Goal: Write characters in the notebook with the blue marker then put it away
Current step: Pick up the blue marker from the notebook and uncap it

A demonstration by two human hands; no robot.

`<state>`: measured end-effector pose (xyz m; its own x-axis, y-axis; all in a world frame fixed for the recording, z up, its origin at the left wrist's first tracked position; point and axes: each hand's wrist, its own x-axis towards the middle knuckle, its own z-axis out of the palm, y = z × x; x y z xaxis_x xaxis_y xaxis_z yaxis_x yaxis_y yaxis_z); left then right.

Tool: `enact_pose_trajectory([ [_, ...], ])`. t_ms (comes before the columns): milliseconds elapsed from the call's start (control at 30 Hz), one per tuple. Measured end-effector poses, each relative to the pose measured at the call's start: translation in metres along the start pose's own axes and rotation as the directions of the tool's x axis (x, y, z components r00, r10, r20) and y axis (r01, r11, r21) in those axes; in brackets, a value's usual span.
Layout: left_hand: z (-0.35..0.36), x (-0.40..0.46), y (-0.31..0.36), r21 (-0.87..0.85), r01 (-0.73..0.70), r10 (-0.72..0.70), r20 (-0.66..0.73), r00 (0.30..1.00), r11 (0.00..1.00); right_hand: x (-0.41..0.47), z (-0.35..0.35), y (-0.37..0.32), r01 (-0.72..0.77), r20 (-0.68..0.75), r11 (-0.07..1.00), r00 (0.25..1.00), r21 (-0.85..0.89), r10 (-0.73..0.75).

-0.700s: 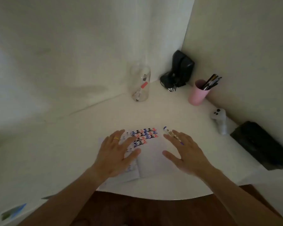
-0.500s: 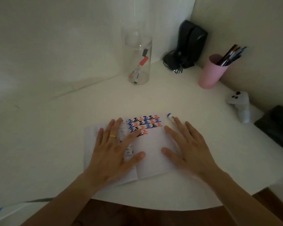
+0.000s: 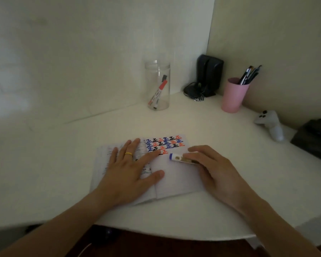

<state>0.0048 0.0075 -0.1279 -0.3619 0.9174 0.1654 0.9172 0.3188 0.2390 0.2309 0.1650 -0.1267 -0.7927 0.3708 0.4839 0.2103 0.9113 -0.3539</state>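
1. Head view: an open notebook is seen lying flat on the white tabletop, near its front edge.
2. Rows of characters in blue, red and black are written across the top of the right-hand page; the rest of that page is blank.
3. The left hand is laid flat on the notebook with fingers spread, released and grasping nothing; it covers the centre fold and much of the left page, with the forefinger tip touching the lowest written row. A yellow ring is worn on one finger.
4. The blue marker is found lying on the right-hand page, just below the characters, its blue cap pointing left.
5. The right hand is placed over the marker's right end; the fingertips are touching the barrel. A closed grasp cannot be told from this view.
6. A clear jar is stood at the back of the tabletop, with a red marker and a black marker leaning inside.
7. A pink cup of pens is set to the right of the jar, well apart from the notebook.
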Motion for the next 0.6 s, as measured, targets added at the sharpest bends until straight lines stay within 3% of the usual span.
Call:
enact_pose_trajectory([
  [167, -0.005, -0.011, 0.009, 0.045, -0.043, 0.047, -0.102, 0.994, 0.998, -0.006, -0.003, -0.012, -0.120, 0.007, 0.985, 0.993, -0.122, 0.122],
  [300, -0.019, -0.032, 0.027, 0.277, -0.081, 0.118, -0.118, 0.986, 0.957, -0.016, -0.017, -0.044, -0.113, 0.093, 0.951, 0.985, -0.288, 0.145],
  [433, -0.017, -0.052, 0.032, 0.147, 0.004, 0.001, -0.033, 0.999, 0.989, -0.030, -0.017, -0.078, -0.084, 0.135, 0.933, 0.981, -0.350, 0.139],
  [600, -0.017, -0.060, 0.024, 0.095, 0.002, -0.011, 0.091, 0.996, 0.995, -0.034, -0.014, -0.094, -0.061, 0.174, 0.923, 0.975, -0.381, 0.137],
])
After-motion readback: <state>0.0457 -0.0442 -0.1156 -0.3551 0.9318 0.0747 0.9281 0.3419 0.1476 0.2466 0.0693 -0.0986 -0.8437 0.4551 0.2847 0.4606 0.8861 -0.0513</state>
